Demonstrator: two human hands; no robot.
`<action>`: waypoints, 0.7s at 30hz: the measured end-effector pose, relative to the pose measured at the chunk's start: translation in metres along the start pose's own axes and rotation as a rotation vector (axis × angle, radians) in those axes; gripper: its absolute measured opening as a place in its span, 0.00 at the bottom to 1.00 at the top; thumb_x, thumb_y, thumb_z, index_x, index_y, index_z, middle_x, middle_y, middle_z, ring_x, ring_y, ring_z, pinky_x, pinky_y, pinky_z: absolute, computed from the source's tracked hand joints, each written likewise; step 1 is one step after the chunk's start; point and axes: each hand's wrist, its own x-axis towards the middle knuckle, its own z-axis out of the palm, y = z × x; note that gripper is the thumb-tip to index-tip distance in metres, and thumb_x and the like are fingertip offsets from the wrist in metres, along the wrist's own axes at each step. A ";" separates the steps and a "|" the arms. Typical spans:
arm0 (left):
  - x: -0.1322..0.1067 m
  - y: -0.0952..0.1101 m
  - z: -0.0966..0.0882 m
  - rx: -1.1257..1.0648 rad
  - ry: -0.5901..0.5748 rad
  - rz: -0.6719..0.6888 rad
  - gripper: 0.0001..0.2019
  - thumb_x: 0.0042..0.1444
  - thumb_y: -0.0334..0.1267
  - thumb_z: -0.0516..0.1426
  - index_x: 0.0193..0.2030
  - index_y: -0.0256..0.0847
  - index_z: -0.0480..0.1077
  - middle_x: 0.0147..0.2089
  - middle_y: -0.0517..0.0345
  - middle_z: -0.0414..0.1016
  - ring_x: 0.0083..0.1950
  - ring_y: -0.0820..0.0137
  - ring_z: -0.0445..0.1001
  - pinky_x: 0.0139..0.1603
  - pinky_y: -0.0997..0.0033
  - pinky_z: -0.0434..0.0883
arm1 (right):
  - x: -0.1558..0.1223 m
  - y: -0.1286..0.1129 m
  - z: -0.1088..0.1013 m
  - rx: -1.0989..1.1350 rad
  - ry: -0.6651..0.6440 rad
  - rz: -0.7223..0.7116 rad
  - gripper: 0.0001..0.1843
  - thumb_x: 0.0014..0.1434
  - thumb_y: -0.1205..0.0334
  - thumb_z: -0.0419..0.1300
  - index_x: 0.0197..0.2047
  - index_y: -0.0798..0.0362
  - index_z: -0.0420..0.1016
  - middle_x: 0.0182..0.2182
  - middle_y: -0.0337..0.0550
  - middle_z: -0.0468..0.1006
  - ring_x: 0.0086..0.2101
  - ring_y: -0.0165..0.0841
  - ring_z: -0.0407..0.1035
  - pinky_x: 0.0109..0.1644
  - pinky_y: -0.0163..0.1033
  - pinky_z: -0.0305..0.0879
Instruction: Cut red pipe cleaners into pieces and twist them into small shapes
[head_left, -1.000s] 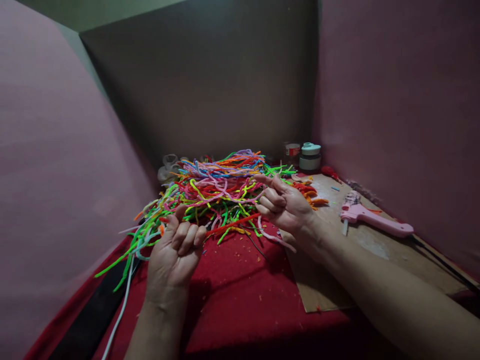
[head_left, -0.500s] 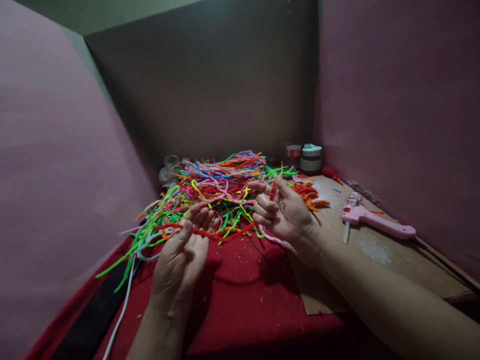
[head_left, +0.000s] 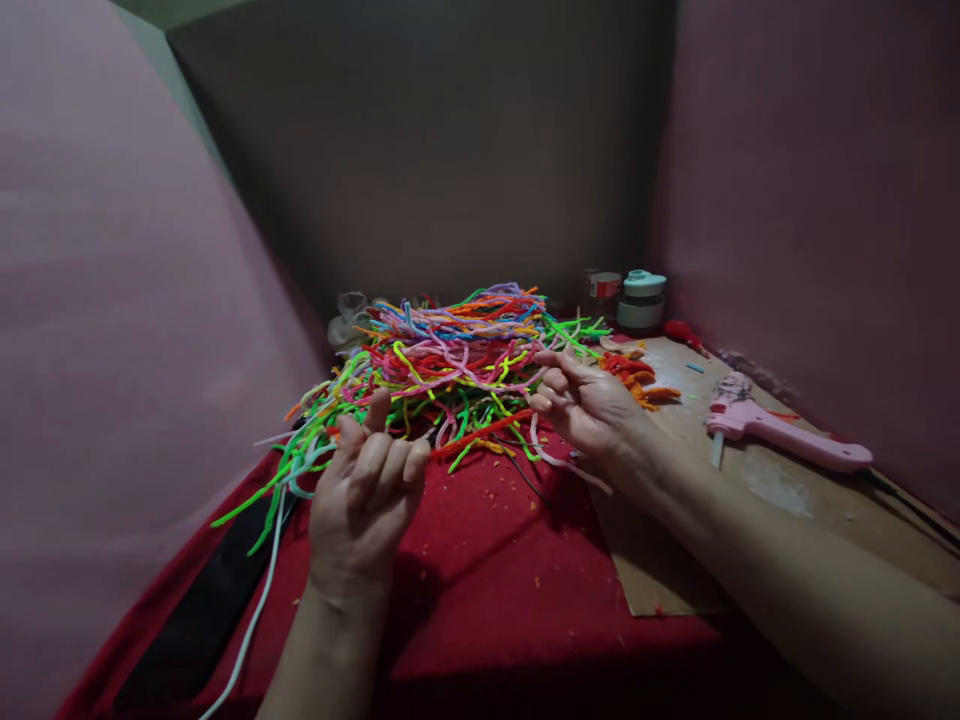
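Observation:
A big heap of coloured pipe cleaners [head_left: 450, 360] lies on the red cloth [head_left: 495, 570] in front of me. My left hand [head_left: 367, 490] is raised palm-up near the heap's front edge, fingers curled round one end of a red pipe cleaner [head_left: 480, 435]. That red stem runs up and right towards my right hand [head_left: 589, 405], whose fingers are bent and pinched at the heap's right side; the stem's far end is hidden among the fingers and the heap.
A pink glue gun [head_left: 780, 432] lies on a brown board [head_left: 720, 500] at the right. Small jars [head_left: 641, 300] stand at the back right, orange pieces [head_left: 637, 378] next to the heap. Pink walls close both sides; a white cord [head_left: 255, 600] trails at the left.
My left hand has curled its fingers shut round the red stem and lifted a little. My right hand has lowered its fingers. The view has shifted slightly to the left and down.

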 end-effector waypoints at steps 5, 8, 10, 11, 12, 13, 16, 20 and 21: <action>-0.008 -0.006 0.004 0.094 -0.060 0.049 0.20 0.65 0.41 0.41 0.45 0.34 0.71 0.11 0.72 0.36 0.14 0.78 0.39 0.23 0.77 0.62 | -0.001 -0.001 -0.001 -0.110 0.009 -0.092 0.16 0.64 0.61 0.48 0.27 0.56 0.66 0.11 0.27 0.45 0.13 0.22 0.36 0.14 0.29 0.41; -0.007 -0.005 0.004 0.122 -0.070 0.086 0.22 0.65 0.42 0.39 0.44 0.35 0.72 0.11 0.71 0.35 0.15 0.78 0.38 0.23 0.77 0.62 | -0.003 -0.001 0.000 -0.110 -0.004 -0.072 0.16 0.64 0.61 0.47 0.28 0.57 0.66 0.11 0.27 0.45 0.13 0.22 0.35 0.14 0.29 0.40; -0.005 -0.004 0.004 0.134 -0.072 0.088 0.23 0.65 0.41 0.38 0.43 0.35 0.72 0.12 0.70 0.35 0.16 0.78 0.38 0.24 0.77 0.62 | -0.005 -0.001 0.002 -0.094 -0.014 -0.054 0.15 0.64 0.62 0.46 0.28 0.57 0.66 0.11 0.27 0.45 0.13 0.22 0.35 0.14 0.29 0.40; -0.004 -0.004 0.004 0.136 -0.070 0.087 0.23 0.65 0.41 0.38 0.43 0.35 0.72 0.12 0.70 0.35 0.16 0.78 0.37 0.24 0.77 0.62 | -0.005 -0.002 0.003 -0.085 -0.016 -0.050 0.15 0.64 0.62 0.46 0.28 0.57 0.66 0.10 0.27 0.44 0.13 0.22 0.35 0.14 0.29 0.40; -0.003 -0.004 0.004 0.133 -0.066 0.085 0.23 0.65 0.41 0.37 0.43 0.35 0.72 0.12 0.71 0.35 0.16 0.78 0.37 0.24 0.77 0.62 | -0.006 -0.002 0.003 -0.074 -0.016 -0.047 0.16 0.64 0.62 0.46 0.28 0.56 0.65 0.10 0.27 0.44 0.13 0.22 0.35 0.14 0.29 0.39; -0.002 -0.004 0.004 0.128 -0.058 0.083 0.23 0.65 0.41 0.37 0.43 0.35 0.72 0.11 0.71 0.35 0.16 0.78 0.36 0.24 0.77 0.62 | -0.006 -0.003 0.004 -0.061 -0.015 -0.044 0.16 0.65 0.63 0.46 0.27 0.56 0.65 0.10 0.27 0.44 0.12 0.22 0.35 0.14 0.29 0.39; 0.002 -0.004 0.003 0.098 -0.026 0.073 0.23 0.65 0.41 0.37 0.42 0.34 0.71 0.11 0.71 0.38 0.16 0.78 0.38 0.24 0.78 0.61 | -0.004 -0.005 0.004 -0.009 -0.017 -0.026 0.15 0.64 0.63 0.46 0.26 0.55 0.63 0.10 0.27 0.45 0.12 0.22 0.36 0.14 0.29 0.40; 0.011 -0.004 -0.001 0.006 0.002 0.063 0.22 0.65 0.41 0.38 0.39 0.33 0.70 0.12 0.70 0.45 0.16 0.80 0.43 0.24 0.79 0.60 | 0.000 -0.003 0.003 0.060 -0.014 -0.053 0.08 0.60 0.63 0.54 0.29 0.53 0.65 0.14 0.30 0.57 0.15 0.23 0.52 0.21 0.29 0.57; 0.013 -0.004 -0.002 -0.017 0.010 0.073 0.21 0.65 0.41 0.39 0.38 0.33 0.70 0.13 0.70 0.46 0.16 0.80 0.44 0.24 0.79 0.60 | 0.000 -0.001 0.003 0.068 -0.019 -0.070 0.05 0.57 0.64 0.57 0.30 0.52 0.65 0.17 0.33 0.62 0.19 0.24 0.60 0.26 0.31 0.62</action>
